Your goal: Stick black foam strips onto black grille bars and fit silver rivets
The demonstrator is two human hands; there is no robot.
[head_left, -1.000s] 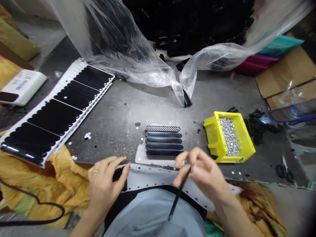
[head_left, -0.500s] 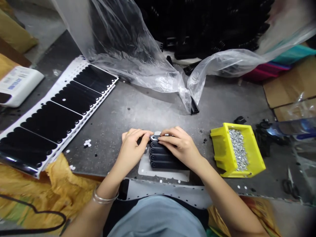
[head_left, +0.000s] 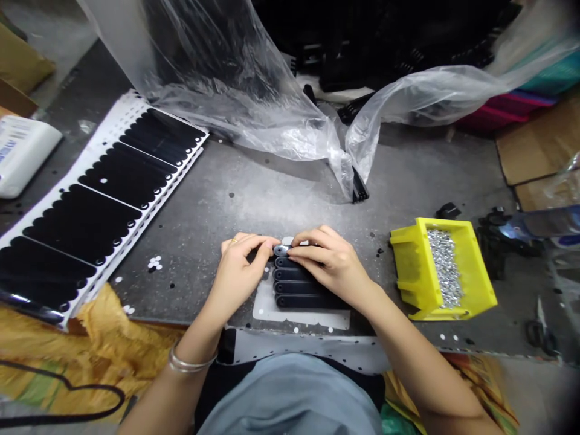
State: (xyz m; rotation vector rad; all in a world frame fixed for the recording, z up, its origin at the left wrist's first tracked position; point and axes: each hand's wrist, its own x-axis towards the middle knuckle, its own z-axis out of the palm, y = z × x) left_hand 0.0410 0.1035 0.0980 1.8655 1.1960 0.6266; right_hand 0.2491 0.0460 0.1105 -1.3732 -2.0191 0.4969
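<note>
A black strip [head_left: 280,250] tops a row of four other strips [head_left: 290,288] on a white sheet [head_left: 267,313]. The left hand [head_left: 242,263], thumb and forefinger nearly together, meets its left end; the right hand [head_left: 334,261] curls over it, fingers barely parted. Whether either grips it cannot be told. Right, a yellow bin [head_left: 481,287] holds metal bits [head_left: 444,266]; left, black labels [head_left: 88,220].

Tabletop [head_left: 290,181], right: scissors [head_left: 542,333] near front edge; bottle [head_left: 546,224] on its side, before carton [head_left: 541,145]; pink bin [head_left: 496,115] farther back. Left: white box [head_left: 25,160]. Rear: clear plastic [head_left: 254,130], draped. Lower left: black cord [head_left: 90,387] across yellow sack [head_left: 106,338].
</note>
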